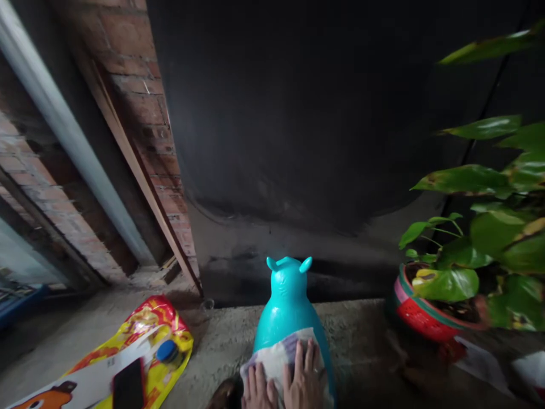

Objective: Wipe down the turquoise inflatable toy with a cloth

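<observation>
A shiny turquoise inflatable animal toy point(289, 307) with two small ears stands at the bottom centre, its head away from me. Over its back lies a white cloth with purple patches point(276, 358). My left hand point(259, 391) rests on the cloth's left part, fingers stretched forward and lying flat. Just right of it, my right hand point(303, 380) presses flat on the same cloth with its fingers outstretched. The lower parts of both hands are cut off by the frame edge.
A dark panel point(298, 125) rises behind the toy. At right stands a leafy plant in a red pot point(426, 312). On the floor at left lie a yellow and red bag point(170, 321), a phone point(129, 386) and a blue-capped bottle point(169, 353). A wooden strip point(140, 170) leans against bricks.
</observation>
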Motion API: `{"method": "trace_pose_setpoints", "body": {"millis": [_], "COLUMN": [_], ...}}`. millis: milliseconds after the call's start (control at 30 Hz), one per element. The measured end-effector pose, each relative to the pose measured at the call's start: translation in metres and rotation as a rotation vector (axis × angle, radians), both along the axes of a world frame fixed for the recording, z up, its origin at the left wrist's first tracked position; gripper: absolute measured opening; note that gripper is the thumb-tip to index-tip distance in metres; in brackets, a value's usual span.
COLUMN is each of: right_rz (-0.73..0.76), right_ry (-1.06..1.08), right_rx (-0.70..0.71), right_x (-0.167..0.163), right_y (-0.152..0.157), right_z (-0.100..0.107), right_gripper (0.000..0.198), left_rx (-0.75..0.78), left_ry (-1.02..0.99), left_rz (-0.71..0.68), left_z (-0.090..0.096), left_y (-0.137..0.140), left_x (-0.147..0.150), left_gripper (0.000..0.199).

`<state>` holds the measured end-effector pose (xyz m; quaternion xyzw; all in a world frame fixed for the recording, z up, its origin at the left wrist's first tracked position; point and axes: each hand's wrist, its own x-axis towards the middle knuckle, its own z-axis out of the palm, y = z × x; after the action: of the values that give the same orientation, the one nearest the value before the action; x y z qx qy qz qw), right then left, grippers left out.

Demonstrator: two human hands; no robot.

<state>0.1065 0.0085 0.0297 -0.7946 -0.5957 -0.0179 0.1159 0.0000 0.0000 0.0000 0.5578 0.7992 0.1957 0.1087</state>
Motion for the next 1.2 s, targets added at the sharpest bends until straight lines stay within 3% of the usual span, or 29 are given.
{"method": "trace_pose_setpoints", "body": {"millis": [67, 233, 467, 600, 733, 900, 1000, 1100, 1200], "right_rz": [-0.03, -0.023, -0.016, -0.058, -0.126, -0.15, -0.183, -0.217, -0.243], "right_ry": [0.022, 0.046, 0.094, 0.098, 0.101, 0.128, 0.099, 0.077, 0.123], "right_rx": [-0.061, -0.162, -0.099, -0.089, -0.084, -0.03, 0.076, 0.096, -0.014], "right_x": [0.004, 0.022, 0.031, 0.023, 0.016, 0.015, 0.012, 0.008, 0.011], "right_y": [0.02, 0.074, 0.106, 0.097, 0.064, 0.003, -0.023, -0.029, -0.017], "right_z": [0.011, 0.027, 0.016, 0.014, 0.005, -0.018, -0.031, -0.037, -0.033], "right_gripper": [0.057, 0.06, 0.065, 0.062, 0.062, 0.06, 0.058, 0.061, 0.063], "left_rx": [-0.135, -0.152, -0.106, -0.143, -0.167, -0.063, 0.046, 0.126, 0.117], "left_ry": [0.006, -0.044, -0.084, -0.002, 0.037, 0.16, 0.247, 0.298, 0.268], "left_rz": [-0.064, -0.198, -0.244, -0.272, -0.271, -0.243, -0.245, -0.245, -0.236], "left_z": [0.017, 0.051, 0.047, 0.049, 0.04, 0.012, 0.008, 0.012, 0.017], "left_y": [0.016, 0.063, 0.091, 0.087, 0.069, 0.027, 0.004, -0.007, -0.006], "left_x": [0.002, 0.012, 0.014, 0.01, 0.004, 0.001, 0.002, 0.004, 0.004], "left_gripper": [0.056, 0.054, 0.055, 0.055, 0.052, 0.05, 0.049, 0.05, 0.051]}}
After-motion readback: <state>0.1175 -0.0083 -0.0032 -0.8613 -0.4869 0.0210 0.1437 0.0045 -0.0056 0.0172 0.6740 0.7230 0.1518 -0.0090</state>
